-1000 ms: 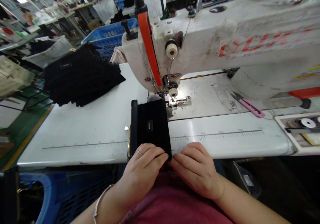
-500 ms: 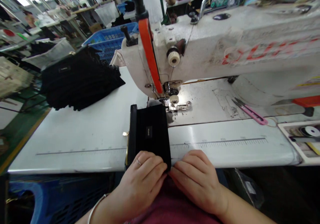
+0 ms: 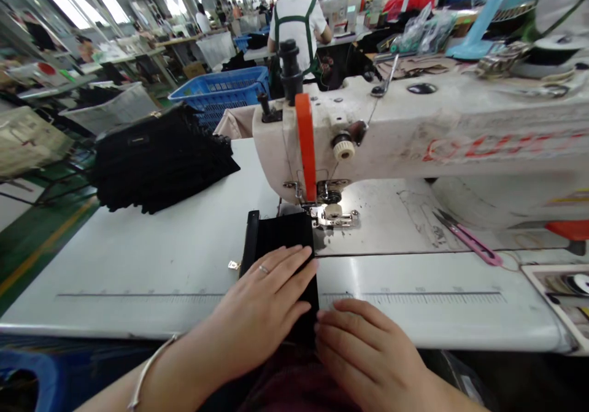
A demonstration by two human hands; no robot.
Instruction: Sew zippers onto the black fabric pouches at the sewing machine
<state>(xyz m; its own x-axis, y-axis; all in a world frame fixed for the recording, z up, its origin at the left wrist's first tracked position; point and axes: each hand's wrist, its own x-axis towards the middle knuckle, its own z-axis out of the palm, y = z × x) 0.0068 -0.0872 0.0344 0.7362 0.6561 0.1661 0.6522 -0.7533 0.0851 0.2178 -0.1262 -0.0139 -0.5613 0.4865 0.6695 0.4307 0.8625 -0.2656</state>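
A black fabric pouch [image 3: 280, 231] lies on the sewing table, its far right corner at the presser foot [image 3: 334, 218] of the sewing machine [image 3: 271, 148]. A metal zipper pull [image 3: 234, 265] sticks out on its left side. My left hand [image 3: 271, 295] lies flat across the pouch, fingers stretched out, covering its middle. At the pouch's near right edge, my right hand [image 3: 363, 350] has its bent fingers together, closed on that edge; its thumb is hidden.
Pink thread snips [image 3: 469, 238] lie right of the needle. A stack of black fabric pieces [image 3: 161, 160] sits at the table's left. Behind stands a blue crate [image 3: 221, 89]; farther back, a person [image 3: 297, 25] faces away. A bobbin tray [image 3: 559, 298] is at the right edge.
My left hand has gone from gripping the pouch's near edge to lying flat farther up, over its label. My right hand stays at the near right edge. The view has tilted up.
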